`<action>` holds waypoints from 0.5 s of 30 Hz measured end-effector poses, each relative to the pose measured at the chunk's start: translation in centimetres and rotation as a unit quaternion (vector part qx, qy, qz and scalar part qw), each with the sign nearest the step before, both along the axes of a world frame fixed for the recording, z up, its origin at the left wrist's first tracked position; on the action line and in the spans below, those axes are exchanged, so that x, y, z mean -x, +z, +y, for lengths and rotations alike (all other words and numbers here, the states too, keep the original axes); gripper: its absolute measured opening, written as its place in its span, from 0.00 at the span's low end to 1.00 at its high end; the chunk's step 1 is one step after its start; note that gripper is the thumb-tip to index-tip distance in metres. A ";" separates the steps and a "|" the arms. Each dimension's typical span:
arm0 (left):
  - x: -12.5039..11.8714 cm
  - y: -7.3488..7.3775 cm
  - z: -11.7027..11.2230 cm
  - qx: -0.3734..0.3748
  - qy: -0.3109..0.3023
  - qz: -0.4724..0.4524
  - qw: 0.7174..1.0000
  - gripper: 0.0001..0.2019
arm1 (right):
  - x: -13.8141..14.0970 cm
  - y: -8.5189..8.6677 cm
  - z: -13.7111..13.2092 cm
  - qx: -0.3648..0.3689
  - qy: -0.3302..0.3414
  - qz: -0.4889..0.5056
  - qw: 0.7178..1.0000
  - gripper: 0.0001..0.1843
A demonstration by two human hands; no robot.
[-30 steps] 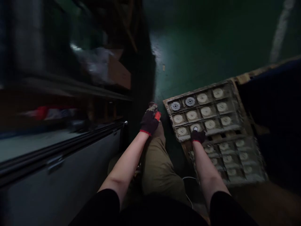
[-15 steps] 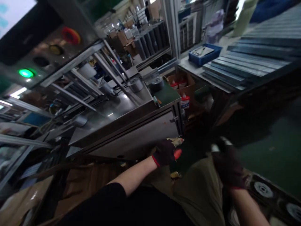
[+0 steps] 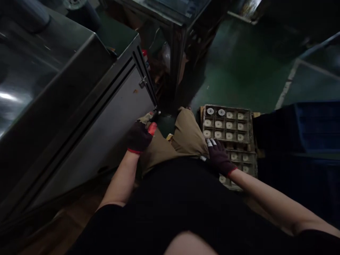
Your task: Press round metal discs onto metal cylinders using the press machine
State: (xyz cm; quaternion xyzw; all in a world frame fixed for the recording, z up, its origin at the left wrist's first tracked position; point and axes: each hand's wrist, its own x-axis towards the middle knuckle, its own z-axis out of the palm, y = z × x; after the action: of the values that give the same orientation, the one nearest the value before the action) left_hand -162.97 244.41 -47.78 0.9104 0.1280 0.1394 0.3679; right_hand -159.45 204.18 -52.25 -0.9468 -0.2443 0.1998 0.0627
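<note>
My left hand (image 3: 139, 136), in a dark glove with a red-tipped thumb, grips a small pale tan object (image 3: 145, 118) next to the corner of a grey metal cabinet. Its exact kind is hard to tell. My right hand (image 3: 218, 156), in a dark glove with white fingertips, lies by my khaki trouser leg (image 3: 186, 138), over the edge of a stained compartment tray (image 3: 227, 108). The tray's cells hold several pale discs (image 3: 218, 124) and two grey metal discs (image 3: 210, 111). My torso and the leg hide its near part.
The grey metal cabinet (image 3: 101, 117) with a shiny steel top fills the left side. A dark steel frame (image 3: 176, 49) stands beyond it. Green painted floor (image 3: 239, 81) spreads past the tray, and a dark blue object (image 3: 316, 131) sits to the right.
My view has swung from the workshop back down to the floor and tray. My right hand has left the tray's discs and moved beside my leg. My left hand keeps its hold.
</note>
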 end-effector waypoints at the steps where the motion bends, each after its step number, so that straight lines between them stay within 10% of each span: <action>1: 0.1 0.5 -0.4 -0.009 -0.007 -0.015 1.000 0.22 | 0.0 0.3 -0.3 -0.017 -0.011 0.007 1.000 0.50; 5: 1.1 2.8 -0.8 -0.047 0.009 -0.045 0.998 0.22 | -3.9 0.9 2.8 -0.178 -0.053 0.023 0.982 0.46; 8: 2.1 5.1 0.5 -0.098 0.011 -0.126 0.987 0.21 | -10.6 4.1 10.6 -0.306 -0.045 0.017 0.951 0.35; 15: 9.6 12.6 5.8 -0.296 0.186 -0.255 0.902 0.29 | -18.6 22.5 37.4 -0.429 0.236 -0.096 0.866 0.27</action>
State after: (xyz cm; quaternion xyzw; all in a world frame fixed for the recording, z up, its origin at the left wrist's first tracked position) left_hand -172.58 250.17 -35.21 0.8703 0.1495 0.4642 0.0690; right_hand -140.87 241.57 -29.76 -0.7552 -0.5266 -0.0083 0.3902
